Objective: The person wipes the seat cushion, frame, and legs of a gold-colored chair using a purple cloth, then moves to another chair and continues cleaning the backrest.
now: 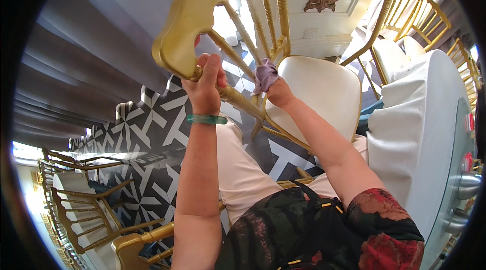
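My left hand (205,85) grips the top corner of a gold chair's backrest (190,22); a green bangle sits on that wrist. My right hand (276,90) is closed on a crumpled lilac cloth (265,75) and presses it against the chair's gold spindles, just above the white padded seat (321,92). The chair is tilted toward me. My light trousers and dark patterned top show below.
A round table with a white cloth (430,118) and a glass turntable stands at the right. More gold chairs (415,11) line its far side, and others (86,204) stand at lower left. The floor (157,128) has black-and-white geometric tiles. A grey curtain hangs at the left.
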`<state>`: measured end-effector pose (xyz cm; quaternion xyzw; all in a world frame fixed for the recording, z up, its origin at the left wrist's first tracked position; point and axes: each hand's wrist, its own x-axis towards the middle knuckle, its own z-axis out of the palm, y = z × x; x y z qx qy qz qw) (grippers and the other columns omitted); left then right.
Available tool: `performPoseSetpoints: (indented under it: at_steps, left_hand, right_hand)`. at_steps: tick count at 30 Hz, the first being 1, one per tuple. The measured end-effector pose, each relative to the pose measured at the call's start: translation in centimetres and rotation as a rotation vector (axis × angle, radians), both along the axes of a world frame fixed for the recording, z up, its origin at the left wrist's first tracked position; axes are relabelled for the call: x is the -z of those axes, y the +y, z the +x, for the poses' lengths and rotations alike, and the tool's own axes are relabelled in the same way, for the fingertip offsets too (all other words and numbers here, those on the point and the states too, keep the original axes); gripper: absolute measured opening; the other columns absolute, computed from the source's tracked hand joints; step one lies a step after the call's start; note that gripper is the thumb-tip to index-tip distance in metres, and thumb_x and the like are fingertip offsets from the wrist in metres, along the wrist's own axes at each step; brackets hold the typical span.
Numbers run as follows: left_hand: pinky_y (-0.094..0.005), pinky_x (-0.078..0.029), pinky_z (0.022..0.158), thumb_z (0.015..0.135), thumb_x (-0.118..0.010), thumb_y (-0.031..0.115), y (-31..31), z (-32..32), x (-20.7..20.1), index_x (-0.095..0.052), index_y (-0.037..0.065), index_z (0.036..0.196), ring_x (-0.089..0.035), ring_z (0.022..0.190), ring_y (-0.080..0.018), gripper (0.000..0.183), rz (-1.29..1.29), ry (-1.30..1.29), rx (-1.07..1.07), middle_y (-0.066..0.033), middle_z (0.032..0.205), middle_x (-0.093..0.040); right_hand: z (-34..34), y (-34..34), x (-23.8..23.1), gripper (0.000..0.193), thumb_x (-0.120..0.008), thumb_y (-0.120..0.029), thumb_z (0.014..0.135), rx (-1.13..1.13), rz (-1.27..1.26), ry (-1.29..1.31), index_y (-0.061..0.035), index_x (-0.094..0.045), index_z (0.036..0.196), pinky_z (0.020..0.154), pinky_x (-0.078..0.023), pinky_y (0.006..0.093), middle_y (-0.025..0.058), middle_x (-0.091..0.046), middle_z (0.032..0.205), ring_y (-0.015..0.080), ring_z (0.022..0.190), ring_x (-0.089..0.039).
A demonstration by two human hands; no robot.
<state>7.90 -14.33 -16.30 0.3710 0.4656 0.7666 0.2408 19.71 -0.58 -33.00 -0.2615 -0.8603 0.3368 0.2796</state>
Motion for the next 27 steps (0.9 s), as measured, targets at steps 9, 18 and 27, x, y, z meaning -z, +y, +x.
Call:
performPoseSetpoints:
  at_steps: [9,18,27]
  left_hand:
    - [-0.0233,-0.039,0.052,0.087,-0.060,0.017,0.6,0.2,0.1,-0.037,0.003,0.133,-0.039,0.047,-0.0066,0.053,0.013,-0.007,0.014,-0.0005,0.062,-0.047]
    - [-0.0229,-0.038,0.051,0.086,-0.060,0.016,0.3,0.2,0.0,-0.039,0.004,0.132,-0.039,0.047,-0.0067,0.052,0.025,-0.003,0.017,-0.0006,0.061,-0.046]
    - [-0.0224,-0.036,0.046,0.085,-0.061,0.015,0.3,0.4,-0.3,-0.050,-0.001,0.111,-0.042,0.047,-0.0074,0.032,0.047,-0.041,-0.015,0.0005,0.058,-0.046]
  right_hand:
    - [-0.5,-1.8,4.9,0.021,-0.053,-0.013,0.086,-0.027,-0.611,0.539,-0.0063,-0.057,0.106,0.079,-0.047,0.0299,0.0116,-0.060,0.099,0.0266,0.092,-0.059]
    - [5.8,-6.9,6.1,0.006,-0.052,-0.005,0.081,0.001,-0.016,-0.039,-0.0018,-0.054,0.085,0.068,-0.049,0.0332,0.0141,-0.058,0.088,0.0280,0.077,-0.059]
    - [0.4,-4.6,-1.9,0.006,-0.052,-0.002,0.078,-0.215,-0.900,0.541,-0.0019,-0.056,0.083,0.075,-0.048,0.0344,0.0146,-0.056,0.091,0.0333,0.076,-0.056]
